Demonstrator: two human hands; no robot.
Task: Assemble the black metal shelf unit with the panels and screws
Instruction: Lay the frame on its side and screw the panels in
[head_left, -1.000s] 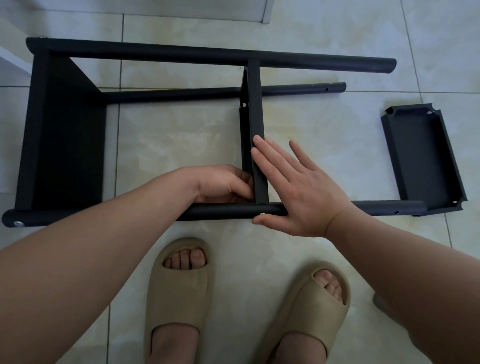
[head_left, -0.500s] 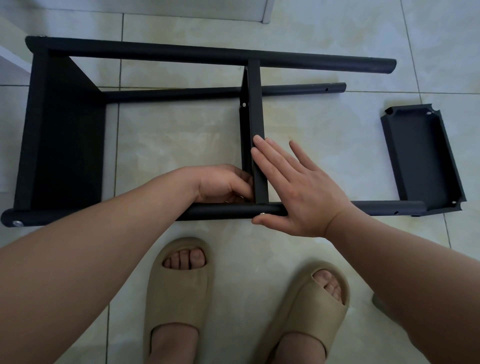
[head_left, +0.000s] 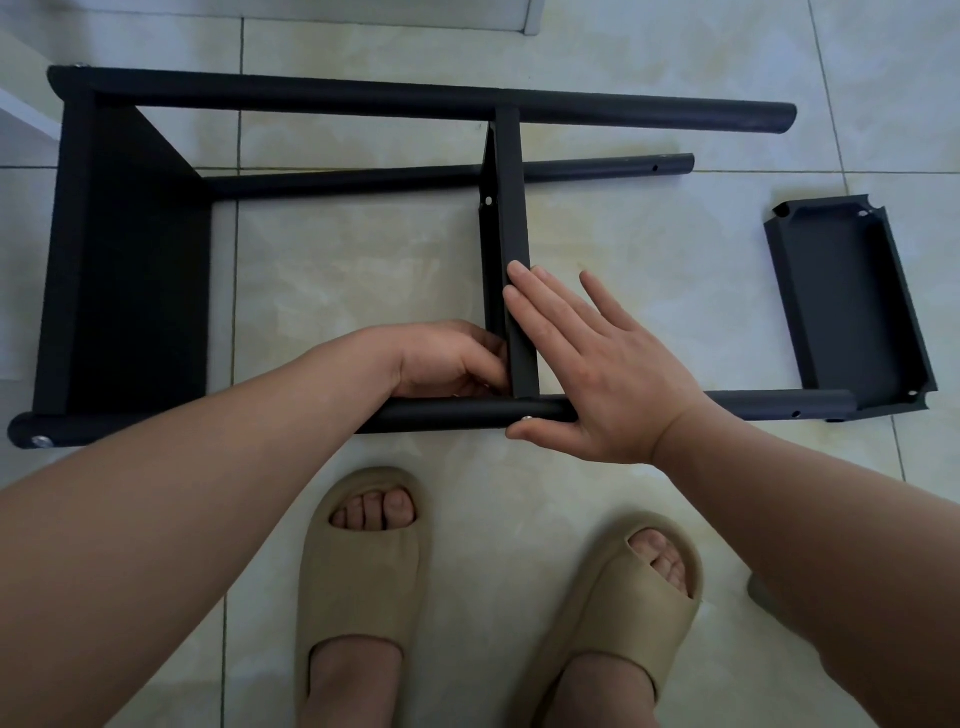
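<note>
Frame (head_left: 415, 98) lies on the floor (head_left: 363, 270). Right hand (head_left: 597, 374) flat, bracing middle panel (head_left: 511, 208) against near pole (head_left: 457, 413). Left hand (head_left: 447, 361) curled inside the joint, contents hidden. Hold panel square until screw (head_left: 528, 418) seats.

A: Left hand (head_left: 447, 358), fingertips?
B: Hidden behind middle panel (head_left: 511, 234). Whether they hold anything: cannot tell.
A: Near tube (head_left: 457, 413)?
B: Partly covered by right hand (head_left: 597, 374) and left forearm. Both forearms cut off at the frame edges.
</note>
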